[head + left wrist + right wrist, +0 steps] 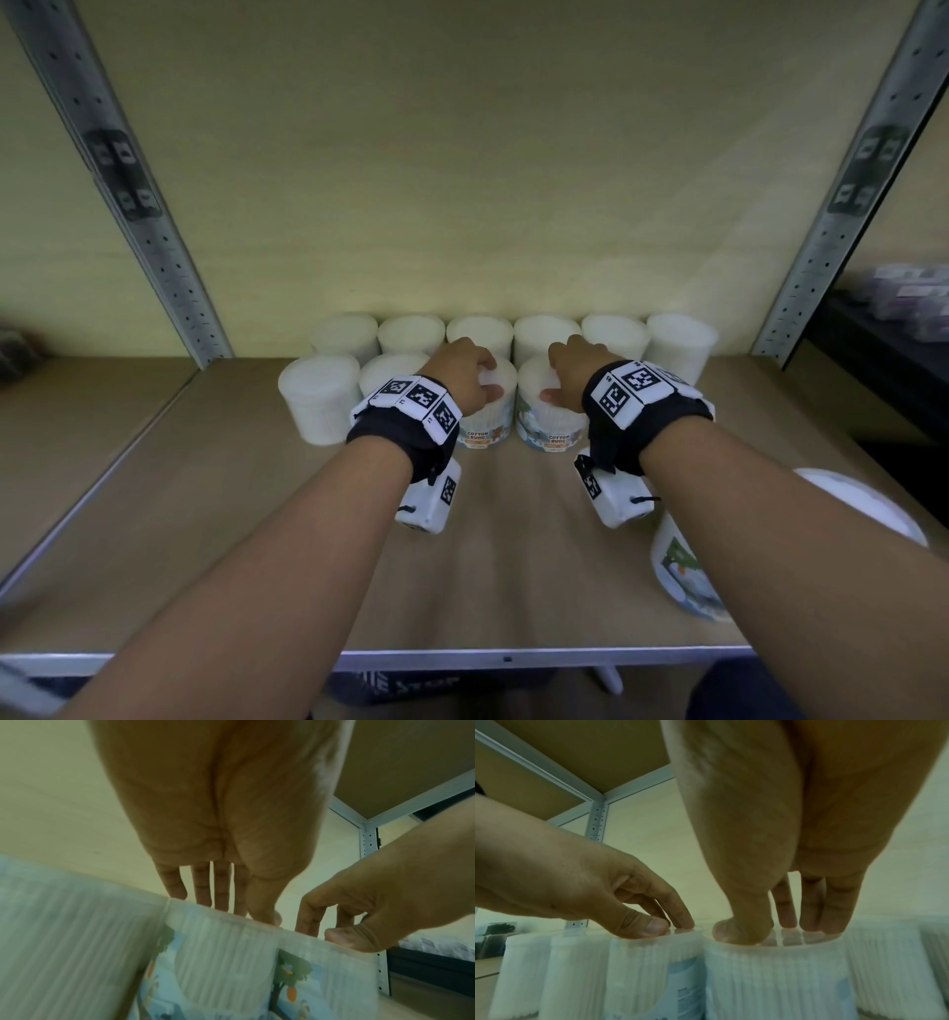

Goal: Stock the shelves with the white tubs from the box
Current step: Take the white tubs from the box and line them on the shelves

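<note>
L hand [462, 380] & R hand [572, 377] only rest fingertips [811, 927] atop two tubs [488, 426] near the shelf's [257, 488] back edge, no wrap-round grip, so pushing up top cd tip them into the back row [411, 334].

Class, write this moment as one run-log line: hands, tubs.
left hand: fingertips on front-row tub lid | right hand: fingertips on next tub lid | spare tub: on its side, shelf front
</note>
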Demonstrator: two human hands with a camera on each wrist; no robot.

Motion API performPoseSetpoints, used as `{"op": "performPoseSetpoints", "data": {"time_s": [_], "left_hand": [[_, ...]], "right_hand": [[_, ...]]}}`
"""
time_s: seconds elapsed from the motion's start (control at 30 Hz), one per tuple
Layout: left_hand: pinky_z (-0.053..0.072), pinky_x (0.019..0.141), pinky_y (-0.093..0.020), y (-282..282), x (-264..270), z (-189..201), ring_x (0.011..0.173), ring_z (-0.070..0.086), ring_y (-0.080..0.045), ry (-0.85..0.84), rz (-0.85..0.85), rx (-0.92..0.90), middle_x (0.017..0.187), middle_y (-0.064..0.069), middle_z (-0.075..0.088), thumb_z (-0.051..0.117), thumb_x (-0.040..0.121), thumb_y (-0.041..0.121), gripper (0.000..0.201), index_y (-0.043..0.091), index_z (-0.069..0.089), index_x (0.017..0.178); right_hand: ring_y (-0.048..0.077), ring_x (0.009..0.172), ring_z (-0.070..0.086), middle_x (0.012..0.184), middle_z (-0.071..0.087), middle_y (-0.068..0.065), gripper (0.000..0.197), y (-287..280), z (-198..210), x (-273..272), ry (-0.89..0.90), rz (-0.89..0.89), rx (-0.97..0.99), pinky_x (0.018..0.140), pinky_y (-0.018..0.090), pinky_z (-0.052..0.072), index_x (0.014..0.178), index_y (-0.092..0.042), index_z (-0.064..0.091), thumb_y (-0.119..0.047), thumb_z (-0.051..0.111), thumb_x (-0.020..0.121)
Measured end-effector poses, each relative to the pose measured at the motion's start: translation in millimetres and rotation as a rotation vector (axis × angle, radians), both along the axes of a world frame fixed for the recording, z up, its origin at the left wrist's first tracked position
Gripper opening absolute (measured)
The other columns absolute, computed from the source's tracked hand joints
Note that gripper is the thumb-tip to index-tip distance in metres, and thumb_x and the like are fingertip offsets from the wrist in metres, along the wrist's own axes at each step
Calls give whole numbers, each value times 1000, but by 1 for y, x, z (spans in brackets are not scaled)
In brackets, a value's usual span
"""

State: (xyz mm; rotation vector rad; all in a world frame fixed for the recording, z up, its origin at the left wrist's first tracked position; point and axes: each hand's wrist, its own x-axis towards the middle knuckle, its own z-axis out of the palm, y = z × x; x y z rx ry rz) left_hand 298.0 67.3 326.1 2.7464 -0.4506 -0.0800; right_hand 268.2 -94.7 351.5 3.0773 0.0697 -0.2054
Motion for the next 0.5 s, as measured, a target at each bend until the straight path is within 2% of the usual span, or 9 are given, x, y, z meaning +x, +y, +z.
{"op": "performPoseSetpoints", "data": {"time_s": [0.33,0.5], "left_hand": [[38,102,-30,8,-38,4,125,48,-22,16,-18,-28,136,-6,48,64,87,32,47,16,54,130],[39,103,-31,14,-70,7,123,49,-23,21,-41,-22,135,-6,49,65,86,32,47,15,55,129]], "right_hand": [[35,120,51,136,42,16,57,5,5,-34,66,3,-17,95,39,44,134,-6,41,-41,56,92],[33,117,55,133,45,14,60,8,6,-61,89,40,-42,92,38,46,134,-7,40,-45,58,90]]}}
